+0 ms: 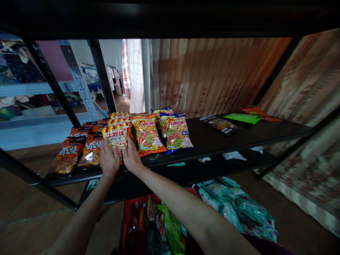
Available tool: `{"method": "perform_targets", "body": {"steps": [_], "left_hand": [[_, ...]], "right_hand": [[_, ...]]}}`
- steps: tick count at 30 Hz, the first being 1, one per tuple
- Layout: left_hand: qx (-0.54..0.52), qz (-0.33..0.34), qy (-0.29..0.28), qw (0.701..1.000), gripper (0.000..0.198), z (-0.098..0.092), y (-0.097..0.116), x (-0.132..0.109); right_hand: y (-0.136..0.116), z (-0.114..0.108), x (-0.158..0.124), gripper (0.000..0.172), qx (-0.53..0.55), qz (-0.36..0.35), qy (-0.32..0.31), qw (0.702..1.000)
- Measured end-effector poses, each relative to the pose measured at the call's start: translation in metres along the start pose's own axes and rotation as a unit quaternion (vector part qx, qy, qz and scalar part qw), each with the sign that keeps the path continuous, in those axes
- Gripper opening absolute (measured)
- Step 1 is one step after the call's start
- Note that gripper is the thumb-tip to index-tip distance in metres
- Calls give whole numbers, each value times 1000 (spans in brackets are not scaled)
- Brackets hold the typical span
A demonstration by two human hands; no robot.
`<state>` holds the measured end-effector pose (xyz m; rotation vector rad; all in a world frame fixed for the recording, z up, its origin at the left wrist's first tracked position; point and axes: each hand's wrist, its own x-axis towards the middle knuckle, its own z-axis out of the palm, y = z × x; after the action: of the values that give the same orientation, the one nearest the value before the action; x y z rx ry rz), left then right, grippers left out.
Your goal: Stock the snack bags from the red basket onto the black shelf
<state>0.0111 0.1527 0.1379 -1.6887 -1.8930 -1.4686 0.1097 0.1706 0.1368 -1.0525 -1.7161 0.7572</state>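
A yellow and red bag of prawn crackers (pixel 115 135) stands at the front of a row of like bags on the black shelf (pixel 212 147). My left hand (pixel 109 159) grips its lower left side, and my right hand (pixel 131 156) grips its lower right side, with the thumbs near each other on its front. Just left are orange and black snack bags (pixel 90 150). To the right stands an orange noodle-snack bag (pixel 146 134), close to my right fingers, and beside it a blue and yellow snack bag (pixel 176 131).
Farther right on the shelf lie a dark snack pack (pixel 218 124), a green packet (pixel 243 118) and an orange packet (pixel 260 113). Below are a red basket (pixel 127 209) of packets and a heap of teal bags (pixel 236 203). Black posts (pixel 54 83) frame the shelf.
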Motion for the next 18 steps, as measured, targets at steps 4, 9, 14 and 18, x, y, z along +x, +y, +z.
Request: {"method": "perform_targets", "body": {"steps": [4, 9, 14, 18], "left_hand": [[29, -4, 13, 999, 57, -1, 3, -4], [55, 22, 17, 998, 58, -4, 4, -8], [49, 62, 29, 996, 53, -13, 2, -16], [9, 165, -24, 986, 44, -16, 20, -43]], "right_hand": [[0, -8, -6, 61, -25, -22, 10, 999], [-1, -44, -20, 58, -46, -113, 89, 989], [15, -91, -23, 54, -83, -109, 135, 981], [30, -115, -16, 57, -100, -77, 158, 979]]}}
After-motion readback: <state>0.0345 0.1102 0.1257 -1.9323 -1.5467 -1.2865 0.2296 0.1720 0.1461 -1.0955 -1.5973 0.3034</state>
